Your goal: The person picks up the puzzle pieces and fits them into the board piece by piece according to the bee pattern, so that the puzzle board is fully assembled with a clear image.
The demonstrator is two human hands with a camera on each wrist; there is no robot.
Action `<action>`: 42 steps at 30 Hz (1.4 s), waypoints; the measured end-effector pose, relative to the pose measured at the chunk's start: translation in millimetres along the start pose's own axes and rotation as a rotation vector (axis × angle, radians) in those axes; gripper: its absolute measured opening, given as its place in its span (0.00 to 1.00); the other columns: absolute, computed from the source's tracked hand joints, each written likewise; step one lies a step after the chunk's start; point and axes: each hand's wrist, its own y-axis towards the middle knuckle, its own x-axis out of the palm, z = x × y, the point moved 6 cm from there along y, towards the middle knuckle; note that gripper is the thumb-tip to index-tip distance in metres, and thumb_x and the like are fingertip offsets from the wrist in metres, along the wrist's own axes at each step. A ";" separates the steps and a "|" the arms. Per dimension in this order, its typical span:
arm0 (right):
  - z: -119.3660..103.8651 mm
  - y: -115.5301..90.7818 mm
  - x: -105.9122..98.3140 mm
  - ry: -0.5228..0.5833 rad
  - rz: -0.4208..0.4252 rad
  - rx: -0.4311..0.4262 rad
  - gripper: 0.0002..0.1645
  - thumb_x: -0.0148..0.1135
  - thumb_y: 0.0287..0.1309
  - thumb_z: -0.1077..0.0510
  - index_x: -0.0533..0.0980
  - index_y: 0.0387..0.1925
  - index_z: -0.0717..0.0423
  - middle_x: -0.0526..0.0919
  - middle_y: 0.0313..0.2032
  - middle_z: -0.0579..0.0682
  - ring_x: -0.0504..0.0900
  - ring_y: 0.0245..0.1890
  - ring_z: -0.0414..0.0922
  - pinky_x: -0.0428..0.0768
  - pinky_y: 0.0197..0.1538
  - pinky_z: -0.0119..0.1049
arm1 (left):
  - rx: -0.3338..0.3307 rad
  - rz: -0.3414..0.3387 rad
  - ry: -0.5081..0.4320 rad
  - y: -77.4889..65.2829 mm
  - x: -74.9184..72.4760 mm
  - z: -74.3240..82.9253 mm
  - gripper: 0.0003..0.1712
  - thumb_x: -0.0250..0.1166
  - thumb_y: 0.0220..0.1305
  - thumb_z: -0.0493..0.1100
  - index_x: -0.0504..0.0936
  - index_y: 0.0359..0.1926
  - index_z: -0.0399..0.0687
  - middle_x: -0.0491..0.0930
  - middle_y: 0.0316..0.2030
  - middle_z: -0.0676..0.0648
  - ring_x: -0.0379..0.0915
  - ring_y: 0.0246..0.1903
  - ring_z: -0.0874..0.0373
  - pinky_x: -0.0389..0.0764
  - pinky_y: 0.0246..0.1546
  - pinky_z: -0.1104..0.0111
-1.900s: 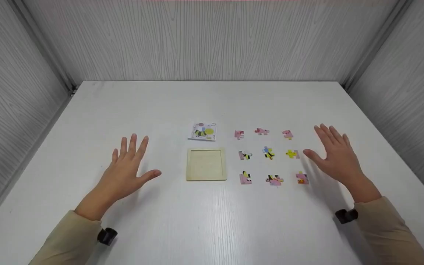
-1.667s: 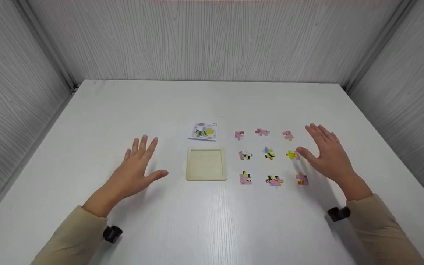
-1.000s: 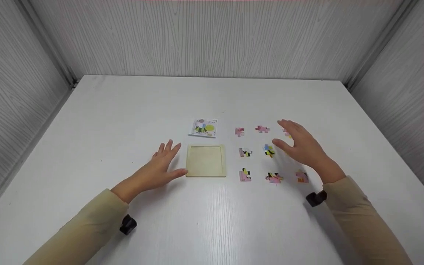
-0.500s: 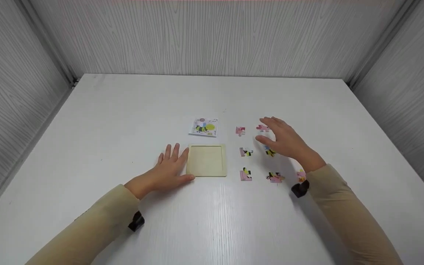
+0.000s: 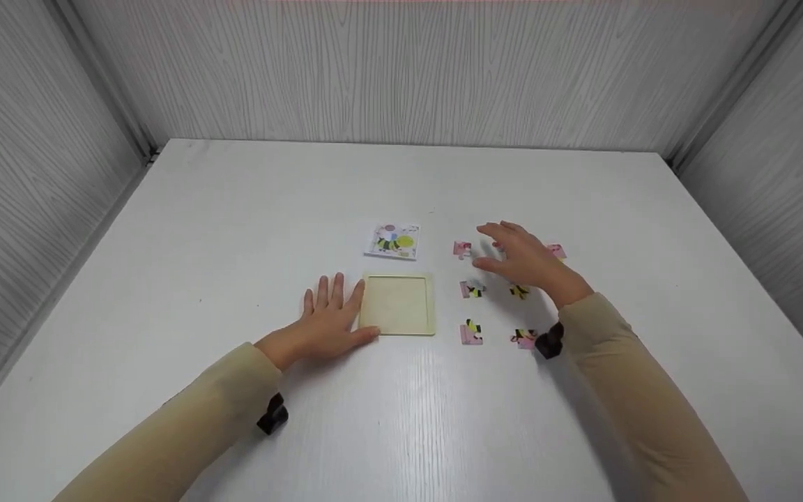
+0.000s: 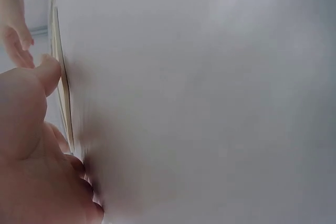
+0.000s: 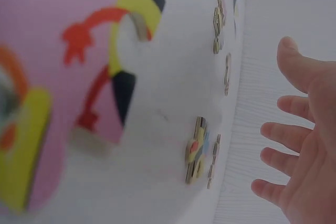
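My left hand (image 5: 335,310) lies flat on the white table (image 5: 234,209), fingers straight, its thumb side against the left edge of an empty square wooden tray (image 5: 397,305). The left wrist view shows the thumb (image 6: 44,74) touching the tray edge (image 6: 63,95). My right hand (image 5: 495,249) hovers with spread, straight fingers over a grid of small pink and yellow puzzle pieces, near the top-row pink piece (image 5: 462,249) and the bee piece (image 5: 471,290). It holds nothing. In the right wrist view the hand (image 7: 302,145) is open above a piece (image 7: 197,153), with a pink piece (image 7: 63,77) blurred up close.
A small picture card (image 5: 394,241) showing a bee lies just behind the tray. More pieces lie at the top right (image 5: 556,251), middle (image 5: 519,291) and front row (image 5: 471,332), (image 5: 525,339). Grey panel walls enclose the table on three sides.
Both hands moved inward. The left hand slid right until it rested against the tray's left edge. The right hand swept left over the pieces toward the top-left of the grid.
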 end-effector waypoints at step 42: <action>-2.6 45.2 19.3 -0.120 -0.015 0.028 0.15 0.60 0.59 0.54 0.76 0.43 0.61 0.78 0.46 0.58 0.73 0.50 0.55 0.70 0.51 0.50 | -0.035 -0.032 0.077 1.5 7.9 -1.2 0.52 0.37 0.62 0.73 0.30 0.72 0.47 0.19 0.69 0.35 0.09 0.65 0.39 0.22 0.59 0.42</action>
